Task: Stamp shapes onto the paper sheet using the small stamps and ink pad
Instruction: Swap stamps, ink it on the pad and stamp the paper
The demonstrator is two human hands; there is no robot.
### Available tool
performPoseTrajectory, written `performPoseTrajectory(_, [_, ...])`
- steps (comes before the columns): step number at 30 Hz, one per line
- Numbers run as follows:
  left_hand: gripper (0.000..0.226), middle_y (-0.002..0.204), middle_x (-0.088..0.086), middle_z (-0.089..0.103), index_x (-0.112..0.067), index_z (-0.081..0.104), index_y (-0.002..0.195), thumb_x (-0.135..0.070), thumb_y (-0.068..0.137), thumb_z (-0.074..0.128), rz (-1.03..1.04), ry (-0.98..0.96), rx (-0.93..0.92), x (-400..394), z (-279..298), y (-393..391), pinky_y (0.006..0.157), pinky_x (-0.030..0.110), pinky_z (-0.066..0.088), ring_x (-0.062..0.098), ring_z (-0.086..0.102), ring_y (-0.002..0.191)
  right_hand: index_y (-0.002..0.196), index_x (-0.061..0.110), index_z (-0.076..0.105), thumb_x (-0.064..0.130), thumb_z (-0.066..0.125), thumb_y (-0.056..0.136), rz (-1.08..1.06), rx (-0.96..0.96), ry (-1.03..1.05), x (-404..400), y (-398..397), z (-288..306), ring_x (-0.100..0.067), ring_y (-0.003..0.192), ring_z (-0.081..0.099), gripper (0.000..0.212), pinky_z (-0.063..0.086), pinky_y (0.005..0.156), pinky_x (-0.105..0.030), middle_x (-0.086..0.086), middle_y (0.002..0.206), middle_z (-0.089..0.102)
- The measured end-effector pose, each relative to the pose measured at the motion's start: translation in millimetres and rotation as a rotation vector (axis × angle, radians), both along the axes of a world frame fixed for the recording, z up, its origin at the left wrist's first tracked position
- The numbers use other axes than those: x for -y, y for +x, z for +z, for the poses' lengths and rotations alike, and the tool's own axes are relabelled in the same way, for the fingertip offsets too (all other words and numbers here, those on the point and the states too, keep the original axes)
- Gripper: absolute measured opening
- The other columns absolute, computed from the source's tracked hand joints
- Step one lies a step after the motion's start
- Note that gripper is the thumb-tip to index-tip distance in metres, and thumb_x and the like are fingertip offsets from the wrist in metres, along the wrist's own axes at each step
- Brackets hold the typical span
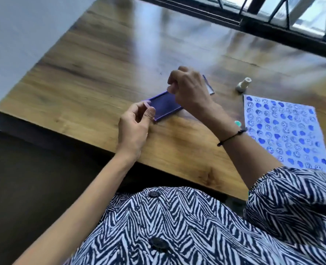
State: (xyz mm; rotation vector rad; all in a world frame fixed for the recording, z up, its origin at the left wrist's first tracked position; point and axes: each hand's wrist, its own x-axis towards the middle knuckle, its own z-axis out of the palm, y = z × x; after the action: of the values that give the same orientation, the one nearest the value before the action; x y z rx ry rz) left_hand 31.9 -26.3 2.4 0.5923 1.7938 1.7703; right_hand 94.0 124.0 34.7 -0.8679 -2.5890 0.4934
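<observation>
Nearest, the left hand [134,129] pinches the ink pad [165,106] corner on the counter [82,73]; right hand [189,88] fingers curl over it, contents hidden. Light, rigid tray: grip edges. Stamped paper sheet [284,131] lies right

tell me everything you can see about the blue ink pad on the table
The shallow rectangular blue-violet ink pad lies flat and open on the brown wooden table, set at a slant near its front edge. A raised rim frames the dark inked surface. Its lid seems to stand behind it, mostly hidden. The left hand pinches the near corner; the right hand hovers over the far end, fingers curled, holding something I cannot identify.
</observation>
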Motion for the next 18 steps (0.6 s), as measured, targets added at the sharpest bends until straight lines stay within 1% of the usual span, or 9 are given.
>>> performPoseTrajectory(2, [0.011,0.082,0.002,0.067,-0.031,0.064,0.086,-0.035,0.075,0.065,-0.020,-0.018,-0.027,-2,-1,4,0.083,0.046,0.051,0.018,0.060,0.075,0.080,-0.002,0.062,-0.002,0.052,0.075,0.008,0.031,0.035,4,6,-10,-0.037,0.081,0.056,0.011,0.032,0.060,-0.032,-0.024,0.086,0.062])
performPoseTrajectory(5, [0.014,0.085,-0.004,0.067,-0.036,0.063,0.085,-0.044,0.073,0.063,-0.041,-0.027,-0.095,-4,-2,7,0.081,0.041,0.051,0.011,0.060,0.075,0.077,0.000,0.062,-0.003,0.052,0.073,0.003,0.067,0.019,-2,13,-9,-0.036,0.080,0.055,0.011,0.037,0.060,-0.035,-0.021,0.084,0.061])
performPoseTrajectory(8, [0.006,0.087,-0.010,0.066,-0.039,0.061,0.083,-0.037,0.078,0.063,-0.047,-0.036,-0.145,-4,-5,8,0.080,0.034,0.050,0.004,0.059,0.075,0.076,0.003,0.062,-0.004,0.052,0.070,0.063,0.140,0.003,-4,14,0,-0.037,0.079,0.056,0.014,0.043,0.061,-0.039,-0.019,0.087,0.061])
performPoseTrajectory(11, [0.009,0.088,-0.012,0.066,-0.040,0.060,0.084,-0.033,0.080,0.062,-0.042,-0.033,-0.157,-5,-5,7,0.079,0.024,0.048,-0.001,0.060,0.076,0.077,0.004,0.062,-0.004,0.053,0.070,0.109,0.188,-0.010,-6,12,3,-0.037,0.078,0.056,0.014,0.041,0.061,-0.037,-0.019,0.089,0.062])
performPoseTrajectory(14, [0.008,0.089,-0.017,0.065,-0.039,0.059,0.085,-0.032,0.080,0.061,-0.056,-0.038,-0.178,-7,-6,7,0.079,0.020,0.048,-0.004,0.060,0.078,0.077,0.003,0.062,-0.005,0.052,0.070,0.133,0.183,-0.017,-9,12,4,-0.038,0.077,0.057,0.014,0.044,0.061,-0.038,-0.019,0.088,0.061])
performPoseTrajectory(16, [0.007,0.089,-0.019,0.064,-0.035,0.060,0.087,-0.032,0.080,0.061,-0.054,-0.038,-0.198,-7,-7,6,0.078,0.017,0.048,-0.006,0.060,0.078,0.077,0.003,0.060,-0.006,0.050,0.070,0.137,0.195,-0.011,-9,10,3,-0.038,0.076,0.056,0.015,0.044,0.060,-0.038,-0.019,0.089,0.061])
performPoseTrajectory(18, [0.010,0.090,-0.017,0.065,-0.029,0.061,0.090,-0.031,0.080,0.061,-0.052,-0.034,-0.210,-7,-8,5,0.079,0.014,0.048,-0.006,0.060,0.080,0.078,0.004,0.059,-0.006,0.049,0.071,0.131,0.222,0.012,-6,9,2,-0.038,0.075,0.055,0.016,0.039,0.058,-0.036,-0.019,0.091,0.060])
